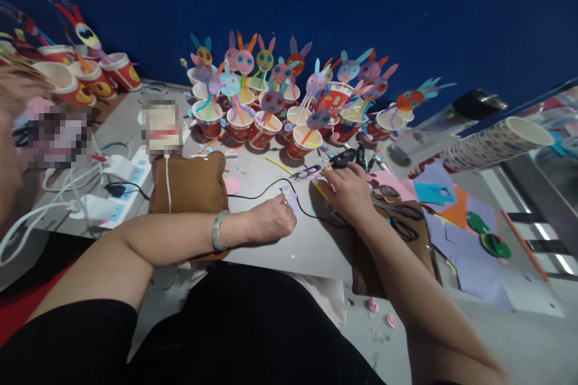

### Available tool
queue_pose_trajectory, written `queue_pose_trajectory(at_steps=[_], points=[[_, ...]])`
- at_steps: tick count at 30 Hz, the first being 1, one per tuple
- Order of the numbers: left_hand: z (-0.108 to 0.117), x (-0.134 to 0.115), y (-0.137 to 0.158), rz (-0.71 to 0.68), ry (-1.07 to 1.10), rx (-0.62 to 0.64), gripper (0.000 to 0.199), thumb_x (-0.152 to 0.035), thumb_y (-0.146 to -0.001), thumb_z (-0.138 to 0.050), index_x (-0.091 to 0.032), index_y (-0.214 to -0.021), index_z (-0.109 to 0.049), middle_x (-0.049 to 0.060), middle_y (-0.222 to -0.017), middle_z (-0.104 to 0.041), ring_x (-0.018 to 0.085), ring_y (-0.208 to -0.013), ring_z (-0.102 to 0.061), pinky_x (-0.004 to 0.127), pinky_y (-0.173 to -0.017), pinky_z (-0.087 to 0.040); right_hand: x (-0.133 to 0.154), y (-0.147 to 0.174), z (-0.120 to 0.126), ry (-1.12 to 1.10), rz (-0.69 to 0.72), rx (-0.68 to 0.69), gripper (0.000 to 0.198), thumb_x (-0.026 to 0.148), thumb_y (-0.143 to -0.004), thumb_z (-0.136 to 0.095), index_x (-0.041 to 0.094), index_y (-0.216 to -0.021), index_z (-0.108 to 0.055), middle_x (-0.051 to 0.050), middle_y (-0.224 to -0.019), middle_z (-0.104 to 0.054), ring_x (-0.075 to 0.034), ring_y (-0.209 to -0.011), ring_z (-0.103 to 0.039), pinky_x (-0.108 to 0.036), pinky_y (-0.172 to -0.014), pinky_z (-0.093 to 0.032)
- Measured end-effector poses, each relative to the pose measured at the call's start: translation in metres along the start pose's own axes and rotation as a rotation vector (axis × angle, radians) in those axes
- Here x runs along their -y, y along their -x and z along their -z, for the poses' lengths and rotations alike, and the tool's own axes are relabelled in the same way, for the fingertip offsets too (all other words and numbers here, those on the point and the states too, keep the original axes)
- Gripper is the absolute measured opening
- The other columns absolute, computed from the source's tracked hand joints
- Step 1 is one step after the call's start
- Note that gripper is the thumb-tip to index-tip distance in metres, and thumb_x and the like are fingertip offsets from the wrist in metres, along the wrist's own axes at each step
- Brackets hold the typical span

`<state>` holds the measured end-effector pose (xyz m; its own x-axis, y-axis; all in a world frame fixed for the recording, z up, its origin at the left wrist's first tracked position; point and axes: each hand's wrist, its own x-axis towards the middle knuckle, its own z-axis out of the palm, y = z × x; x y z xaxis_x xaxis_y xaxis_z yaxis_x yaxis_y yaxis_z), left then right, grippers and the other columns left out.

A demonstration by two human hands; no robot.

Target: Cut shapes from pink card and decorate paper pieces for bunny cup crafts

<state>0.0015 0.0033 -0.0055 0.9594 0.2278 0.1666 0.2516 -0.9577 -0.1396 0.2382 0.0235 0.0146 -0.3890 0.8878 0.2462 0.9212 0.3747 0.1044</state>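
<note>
My left hand [273, 220], with a jade-like bangle at the wrist, is closed in a pinch over the table. Small pale purple paper pieces [292, 198] show at its fingertips. My right hand [350, 189] has its fingers curled down at a black tool [342, 158], perhaps a glue gun; the grip is partly hidden. A black cord [271, 186] crosses the table and passes beneath this hand. Thread snips [306, 172] lie left of its fingers, by a yellow strip [279, 165]. Black-handled scissors [404, 222] rest on a brown pad [374, 271] under my right forearm.
Paper cups with rabbit figures [266, 129] stand along the blue wall. A brown cushion [187, 183] and a power strip [130, 189] are at left. Stacked cups [492, 144], a clear bottle [447, 123] and coloured paper [478, 264] lie right. Part of another person [13, 126] shows far left.
</note>
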Motion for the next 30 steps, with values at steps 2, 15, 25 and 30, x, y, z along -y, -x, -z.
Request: queue_pose_trajectory(at_steps=[2,15,25,30], points=[[0.0,-0.001,0.0,-0.004,-0.013,0.003,0.023,-0.004,-0.086,-0.046,-0.009,-0.08,-0.068,0.017,-0.076,-0.07,0.024,-0.07,-0.065,0.042,-0.079,-0.044,-0.011,-0.015,-0.008,0.037,-0.025,0.008,0.029,0.028,-0.095,-0.046,0.018,-0.104,-0.072,-0.011,-0.094,-0.075,-0.026,-0.087,-0.062,-0.043,-0.092,-0.036],[0.004,0.003,-0.001,-0.024,0.04,-0.002,0.017,-0.005,-0.085,-0.051,-0.01,-0.078,-0.065,0.014,-0.075,-0.069,0.023,-0.07,-0.065,0.041,-0.076,-0.044,-0.038,-0.015,0.022,0.129,-0.377,0.34,0.025,0.028,-0.085,-0.055,0.017,-0.095,-0.076,-0.014,-0.096,-0.077,-0.032,-0.095,-0.067,-0.042,-0.08,-0.036],[0.0,0.0,0.0,-0.004,-0.008,-0.032,0.016,-0.006,-0.085,-0.051,-0.01,-0.077,-0.065,0.014,-0.073,-0.068,0.022,-0.068,-0.062,0.039,-0.074,-0.042,-0.056,-0.007,0.014,-0.108,-0.486,0.377,0.023,0.037,-0.083,-0.059,0.02,-0.088,-0.074,-0.009,-0.085,-0.076,-0.027,-0.081,-0.067,-0.034,-0.065,-0.036],[0.0,-0.005,0.0,0.009,-0.064,-0.021,0.018,-0.005,-0.085,-0.05,-0.009,-0.077,-0.065,0.016,-0.075,-0.068,0.023,-0.068,-0.061,0.04,-0.074,-0.041,-0.053,-0.01,0.002,-0.087,-0.514,0.334,0.028,0.037,-0.084,-0.059,0.018,-0.098,-0.073,-0.011,-0.09,-0.076,-0.029,-0.085,-0.067,-0.035,-0.067,-0.036]])
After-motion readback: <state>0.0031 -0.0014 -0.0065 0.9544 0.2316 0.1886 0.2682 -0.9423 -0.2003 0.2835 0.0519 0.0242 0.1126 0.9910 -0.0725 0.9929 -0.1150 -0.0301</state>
